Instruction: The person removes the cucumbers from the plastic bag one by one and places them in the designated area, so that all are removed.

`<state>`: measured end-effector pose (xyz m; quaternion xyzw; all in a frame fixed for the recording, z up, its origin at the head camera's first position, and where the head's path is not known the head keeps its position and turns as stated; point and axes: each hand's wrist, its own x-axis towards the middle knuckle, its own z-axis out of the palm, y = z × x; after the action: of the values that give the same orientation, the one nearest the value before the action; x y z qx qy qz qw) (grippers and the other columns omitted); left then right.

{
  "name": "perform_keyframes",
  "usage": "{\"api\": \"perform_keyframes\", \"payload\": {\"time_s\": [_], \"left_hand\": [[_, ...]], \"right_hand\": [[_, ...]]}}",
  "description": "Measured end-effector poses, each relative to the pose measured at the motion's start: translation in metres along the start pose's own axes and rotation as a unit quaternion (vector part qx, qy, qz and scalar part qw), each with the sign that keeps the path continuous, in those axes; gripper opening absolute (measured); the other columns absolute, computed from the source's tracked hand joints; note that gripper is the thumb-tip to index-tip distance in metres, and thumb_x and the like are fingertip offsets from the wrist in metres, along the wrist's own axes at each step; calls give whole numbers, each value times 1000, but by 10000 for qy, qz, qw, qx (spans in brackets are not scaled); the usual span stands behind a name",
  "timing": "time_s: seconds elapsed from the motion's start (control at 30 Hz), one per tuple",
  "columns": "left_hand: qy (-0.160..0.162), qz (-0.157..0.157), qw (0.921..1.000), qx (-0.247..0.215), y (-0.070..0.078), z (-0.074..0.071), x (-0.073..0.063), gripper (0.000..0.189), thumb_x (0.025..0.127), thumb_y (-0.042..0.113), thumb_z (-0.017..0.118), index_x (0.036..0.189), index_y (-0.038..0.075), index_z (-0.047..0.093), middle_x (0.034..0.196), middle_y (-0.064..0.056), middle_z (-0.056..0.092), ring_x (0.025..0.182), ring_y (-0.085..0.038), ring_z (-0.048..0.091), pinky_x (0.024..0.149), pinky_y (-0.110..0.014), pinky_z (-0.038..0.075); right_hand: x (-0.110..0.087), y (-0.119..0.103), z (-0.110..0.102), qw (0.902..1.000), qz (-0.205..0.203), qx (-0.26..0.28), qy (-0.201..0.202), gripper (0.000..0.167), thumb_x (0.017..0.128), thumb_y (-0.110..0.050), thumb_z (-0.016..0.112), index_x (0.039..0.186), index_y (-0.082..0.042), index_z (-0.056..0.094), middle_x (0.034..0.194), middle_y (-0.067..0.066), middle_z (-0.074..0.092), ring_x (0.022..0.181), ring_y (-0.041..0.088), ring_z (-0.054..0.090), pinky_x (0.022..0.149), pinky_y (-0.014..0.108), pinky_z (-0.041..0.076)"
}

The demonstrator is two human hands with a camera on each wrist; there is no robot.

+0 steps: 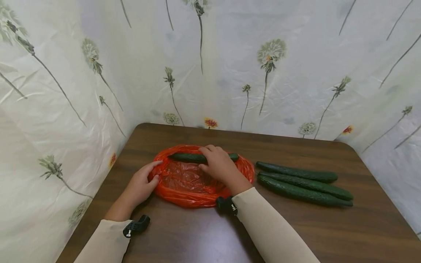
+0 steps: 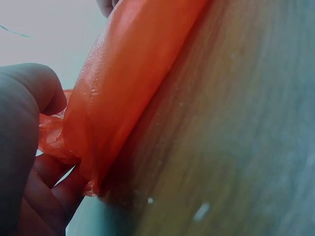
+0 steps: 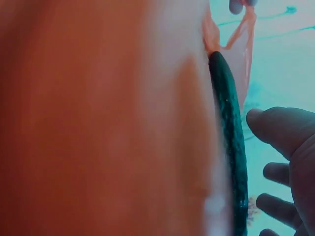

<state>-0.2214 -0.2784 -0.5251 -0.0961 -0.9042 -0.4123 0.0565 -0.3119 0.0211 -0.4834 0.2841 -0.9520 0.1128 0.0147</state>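
Observation:
A red plastic bag [image 1: 184,199] lies on the table with its mouth spread wide. Inside, along its far side, one dark green cucumber [image 1: 189,157] is partly hidden by my right hand [image 1: 219,165]. In the right wrist view the fingers of that hand are spread, with a gap between them and the cucumber [image 3: 231,128]. At the bag's left rim my left hand [image 1: 142,184] pinches the plastic; the left wrist view shows the red bag [image 2: 118,98] between thumb and fingers.
To the right of the bag, several cucumbers [image 1: 302,190] lie side by side on the brown wooden table [image 1: 184,233]. A dandelion-patterned sheet [image 1: 227,73] hangs behind and to the left of the table. Both wrists wear black straps.

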Motion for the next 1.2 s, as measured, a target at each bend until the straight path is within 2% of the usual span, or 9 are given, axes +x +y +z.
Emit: {"api": "perform_keyframes", "payload": {"time_s": [0.3, 0.83, 1.2], "left_hand": [[48, -15, 10000, -17, -2, 0, -2, 51, 102, 8, 60, 152, 14, 53, 154, -17, 53, 144, -39, 48, 118, -61, 39], [34, -37, 10000, -47, -1, -1, 0, 51, 101, 9, 61, 152, 15, 54, 154, -16, 54, 144, -38, 49, 118, -60, 40], [48, -62, 10000, 11, -2, 0, -1, 51, 101, 9, 61, 151, 15, 54, 153, -17, 54, 143, -39, 50, 117, -61, 40]], "right_hand": [[7, -2, 3, 9997, 156, -103, -159, 65, 96, -42, 76, 153, -18, 54, 150, 7, 57, 137, 32, 54, 116, 52, 45], [13, -3, 13, 9990, 129, -286, -303, 65, 96, -45, 75, 151, -19, 55, 147, 6, 60, 134, 31, 57, 115, 53, 46], [15, 3, 19, 9984, 438, -273, -211, 54, 96, -31, 76, 146, -16, 59, 137, 7, 66, 126, 30, 62, 112, 50, 49]]}}
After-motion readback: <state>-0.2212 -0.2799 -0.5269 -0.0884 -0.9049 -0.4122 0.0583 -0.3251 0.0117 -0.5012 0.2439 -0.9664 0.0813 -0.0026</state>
